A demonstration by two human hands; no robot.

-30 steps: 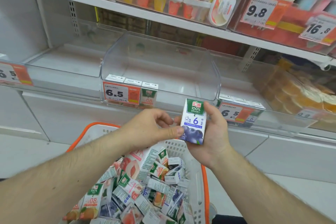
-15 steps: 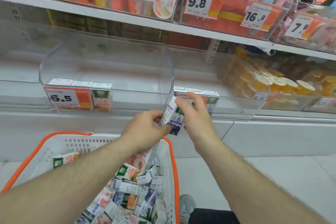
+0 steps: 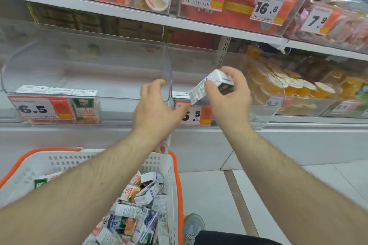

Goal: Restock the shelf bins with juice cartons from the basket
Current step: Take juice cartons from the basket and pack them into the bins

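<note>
Juice carton (image 3: 211,85) held tilted in a person's right hand (image 3: 229,101), thumb and curled fingers (image 3: 236,77) pinching it across its narrow faces, just in front of the clear shelf bin (image 3: 199,65) marked 6.5. The left hand (image 3: 156,107) hangs beside it with fingers loosely bent, gripping nothing and not touching the carton. Below, the white basket (image 3: 175,175) with its orange rim holds a loose heap of more cartons (image 3: 139,205) lying at all angles.

The carton looks small and light, easily managed with one hand; its paperboard walls are probably stiff at the edges but would dent if squeezed on the broad faces. The printed coating is likely a little slick, so a hold across opposite sides near the middle, as here, seems the safest. Set down flat on its base, it should stand steadily in the bin.
</note>
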